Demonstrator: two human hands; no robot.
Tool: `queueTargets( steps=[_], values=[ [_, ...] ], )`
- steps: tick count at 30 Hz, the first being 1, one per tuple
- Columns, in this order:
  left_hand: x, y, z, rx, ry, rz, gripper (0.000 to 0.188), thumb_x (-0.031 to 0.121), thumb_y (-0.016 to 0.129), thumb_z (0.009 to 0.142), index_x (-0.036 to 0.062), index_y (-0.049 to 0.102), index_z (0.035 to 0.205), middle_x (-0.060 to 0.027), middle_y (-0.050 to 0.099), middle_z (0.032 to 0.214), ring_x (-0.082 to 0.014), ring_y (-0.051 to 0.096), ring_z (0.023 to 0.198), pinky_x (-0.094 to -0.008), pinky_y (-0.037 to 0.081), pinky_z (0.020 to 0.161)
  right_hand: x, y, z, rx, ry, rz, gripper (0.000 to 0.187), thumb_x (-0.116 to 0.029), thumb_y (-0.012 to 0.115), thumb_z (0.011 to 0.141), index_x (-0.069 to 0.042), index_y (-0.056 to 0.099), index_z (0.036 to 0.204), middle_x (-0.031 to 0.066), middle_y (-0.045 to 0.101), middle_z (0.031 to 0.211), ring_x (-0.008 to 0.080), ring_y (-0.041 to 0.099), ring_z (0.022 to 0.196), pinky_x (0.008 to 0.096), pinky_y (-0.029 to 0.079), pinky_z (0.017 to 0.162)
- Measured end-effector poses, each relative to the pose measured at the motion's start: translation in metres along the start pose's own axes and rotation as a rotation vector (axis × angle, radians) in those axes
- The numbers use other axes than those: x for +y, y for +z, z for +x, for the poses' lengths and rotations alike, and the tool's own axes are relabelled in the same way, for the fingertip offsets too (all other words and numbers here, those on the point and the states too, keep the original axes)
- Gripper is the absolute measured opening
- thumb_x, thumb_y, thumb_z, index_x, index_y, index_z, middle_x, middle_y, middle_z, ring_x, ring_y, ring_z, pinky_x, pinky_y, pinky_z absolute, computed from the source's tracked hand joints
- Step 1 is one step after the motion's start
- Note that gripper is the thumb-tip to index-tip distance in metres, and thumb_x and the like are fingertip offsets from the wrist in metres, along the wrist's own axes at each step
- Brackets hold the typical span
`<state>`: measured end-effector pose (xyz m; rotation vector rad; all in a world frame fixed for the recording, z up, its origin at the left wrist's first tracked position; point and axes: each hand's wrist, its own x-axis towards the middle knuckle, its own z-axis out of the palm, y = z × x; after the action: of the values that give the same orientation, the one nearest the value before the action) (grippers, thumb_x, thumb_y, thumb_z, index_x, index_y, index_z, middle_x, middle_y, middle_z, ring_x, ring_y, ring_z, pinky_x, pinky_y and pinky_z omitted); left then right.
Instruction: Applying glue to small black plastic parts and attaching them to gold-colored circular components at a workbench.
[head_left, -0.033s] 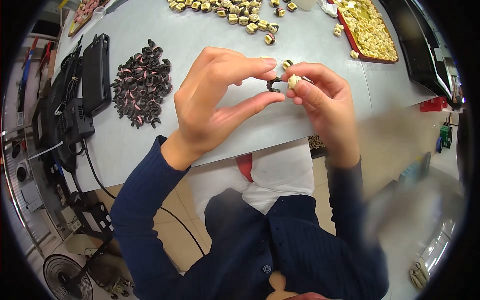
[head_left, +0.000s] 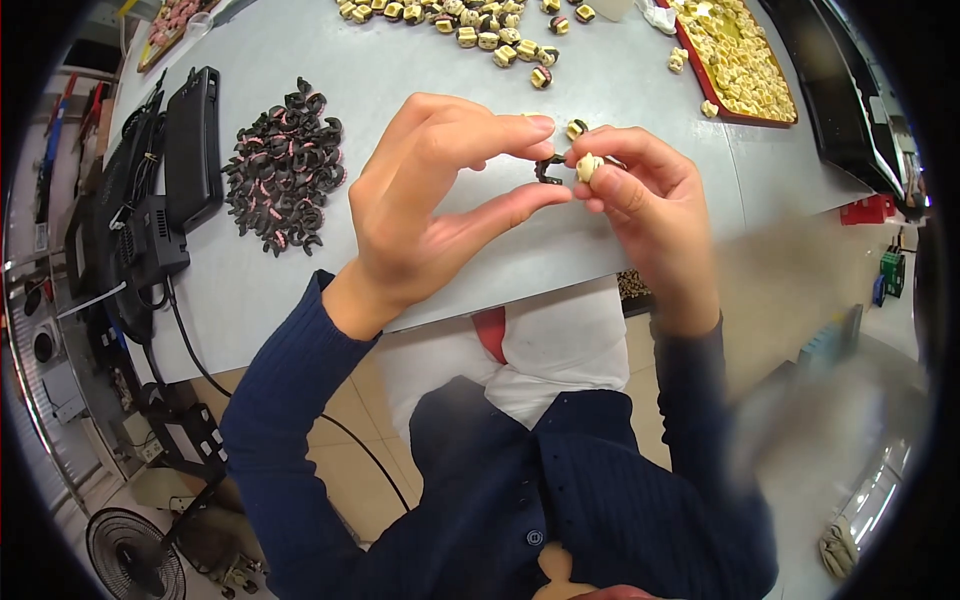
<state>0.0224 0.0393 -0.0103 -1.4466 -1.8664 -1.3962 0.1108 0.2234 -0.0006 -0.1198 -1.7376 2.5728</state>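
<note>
Left hand (head_left: 440, 210) pinches black clip (head_left: 547, 170); right hand (head_left: 640, 200) fingers clamp cream bead (head_left: 589, 166) at clip's 3 o'clock. Clip pile (head_left: 285, 180) at 9 o'clock.

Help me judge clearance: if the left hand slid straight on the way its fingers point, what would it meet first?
Probably the right hand: the left hand points right at it, with only the small dark clip between their fingertips.

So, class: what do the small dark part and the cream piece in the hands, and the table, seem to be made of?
Dark part, pinched by the left hand: probably moulded black plastic, going by its matte, curved look; too small to be sure.
Cream piece in the right hand: likely plastic, pale and smooth with a slight sheen.
Table: pale grey, flat, soft glare; possibly laminate or painted board.
</note>
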Motion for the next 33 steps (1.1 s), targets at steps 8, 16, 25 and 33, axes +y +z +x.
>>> queueTargets(
  steps=[8,16,25,33],
  values=[
    [0.0,-0.001,-0.001,-0.012,0.042,-0.042,0.056,0.004,0.083,0.064,0.0045,0.052,0.11,-0.0074,0.069,0.089,-0.0173,0.057,0.081,-0.0248,0.045,0.06,0.006,0.003,0.003,-0.073,0.003,0.041,0.023,-0.004,0.069,0.08,0.003,0.063,0.101,0.0092,0.065,0.096,0.0139,0.061,0.084,0.0263,0.05,0.075],
    [0.0,0.0,-0.005,-0.023,0.029,-0.064,0.059,0.01,0.084,0.063,0.0031,0.051,0.112,-0.0088,0.068,0.089,-0.0179,0.058,0.082,-0.0255,0.045,0.06,0.012,-0.002,0.002,-0.216,0.116,0.146,0.037,-0.023,0.073,0.081,0.002,0.058,0.104,0.0092,0.06,0.102,0.016,0.058,0.097,0.0266,0.047,0.083],
    [-0.012,-0.007,0.005,0.173,-0.053,-0.058,0.035,0.008,0.076,0.074,0.0057,0.061,0.105,-0.0031,0.069,0.085,-0.014,0.06,0.076,-0.0234,0.043,0.058,-0.016,-0.056,0.006,0.144,-0.243,-0.043,0.027,-0.007,0.061,0.089,0.006,0.059,0.113,0.0151,0.063,0.105,0.0178,0.061,0.093,0.0285,0.049,0.087],
    [-0.009,-0.005,0.002,0.187,-0.188,-0.009,0.018,0.002,0.067,0.081,0.006,0.065,0.099,-0.0026,0.068,0.086,-0.0126,0.06,0.074,-0.0235,0.043,0.057,-0.007,-0.041,0.018,0.18,-0.279,-0.828,0.03,-0.006,0.062,0.086,-0.003,0.062,0.116,0.0098,0.065,0.105,0.0154,0.061,0.091,0.0251,0.047,0.083]
  ],
)
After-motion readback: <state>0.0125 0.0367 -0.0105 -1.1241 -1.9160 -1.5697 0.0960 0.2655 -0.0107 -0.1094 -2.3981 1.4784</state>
